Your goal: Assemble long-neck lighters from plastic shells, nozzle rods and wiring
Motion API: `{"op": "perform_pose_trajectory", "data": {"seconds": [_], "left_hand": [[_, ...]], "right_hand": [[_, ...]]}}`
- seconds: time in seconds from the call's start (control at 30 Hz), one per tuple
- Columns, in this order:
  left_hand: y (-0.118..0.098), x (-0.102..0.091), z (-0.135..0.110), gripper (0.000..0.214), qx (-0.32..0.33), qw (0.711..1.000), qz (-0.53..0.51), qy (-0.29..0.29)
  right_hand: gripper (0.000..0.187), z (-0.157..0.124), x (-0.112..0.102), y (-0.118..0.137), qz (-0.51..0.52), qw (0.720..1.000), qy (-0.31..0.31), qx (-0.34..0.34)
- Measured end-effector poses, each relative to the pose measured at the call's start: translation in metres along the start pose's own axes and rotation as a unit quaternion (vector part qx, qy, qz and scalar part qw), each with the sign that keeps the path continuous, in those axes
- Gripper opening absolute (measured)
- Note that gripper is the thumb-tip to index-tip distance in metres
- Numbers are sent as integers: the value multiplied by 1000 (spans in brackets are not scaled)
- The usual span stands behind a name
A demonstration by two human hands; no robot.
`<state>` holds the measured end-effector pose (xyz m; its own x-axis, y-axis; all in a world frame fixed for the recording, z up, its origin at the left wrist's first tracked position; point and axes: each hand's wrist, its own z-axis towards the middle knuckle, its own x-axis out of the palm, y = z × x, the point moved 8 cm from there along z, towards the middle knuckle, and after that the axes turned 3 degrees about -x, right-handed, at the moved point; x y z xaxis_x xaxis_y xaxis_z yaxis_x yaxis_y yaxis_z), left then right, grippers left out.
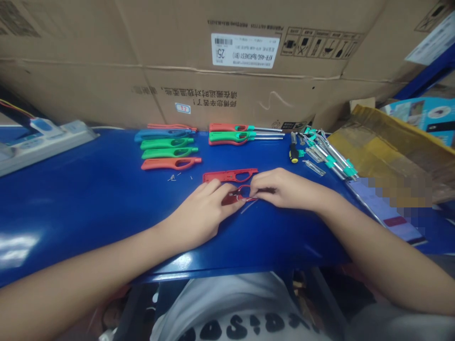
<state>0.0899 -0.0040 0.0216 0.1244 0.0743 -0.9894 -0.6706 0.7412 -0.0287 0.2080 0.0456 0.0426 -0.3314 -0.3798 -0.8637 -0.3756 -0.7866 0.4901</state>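
Note:
Both hands meet over a red lighter casing half [244, 192] just above the blue table. My left hand [204, 208] grips its handle end, fingers wrapped over the top and thumb along the near side. At the other end, my right hand [277, 187] pinches by the trigger loop; its fingertips cover whatever small part they touch. A thin clear strip or tube [249, 206] pokes out below the casing. Right behind the hands lies another red casing half [229, 175], its hollow inside facing up.
Orange, green and blue lighter casings [170, 163] lie stacked at back left, near loose screws [173, 178]. Lighters with metal barrels [245, 137] lie behind. A yellow-black screwdriver [293, 154], clear fuel tanks [314, 167] and metal tubes [336, 158] lie right. A power strip [46, 144] sits left.

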Motion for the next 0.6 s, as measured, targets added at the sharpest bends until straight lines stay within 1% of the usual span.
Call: {"op": "perform_pose_trajectory", "data": {"seconds": [0.23, 0.43, 0.6], "left_hand": [[-1, 2, 1, 57, 19, 1000, 6, 12], [-2, 3, 0, 55, 29, 999, 16, 9], [-2, 1, -1, 56, 30, 999, 13, 4]], "right_hand": [[16, -2, 0, 2, -7, 1000, 25, 9], [17, -2, 6, 4, -56, 998, 35, 8], [17, -2, 3, 3, -23, 999, 33, 14]]}}
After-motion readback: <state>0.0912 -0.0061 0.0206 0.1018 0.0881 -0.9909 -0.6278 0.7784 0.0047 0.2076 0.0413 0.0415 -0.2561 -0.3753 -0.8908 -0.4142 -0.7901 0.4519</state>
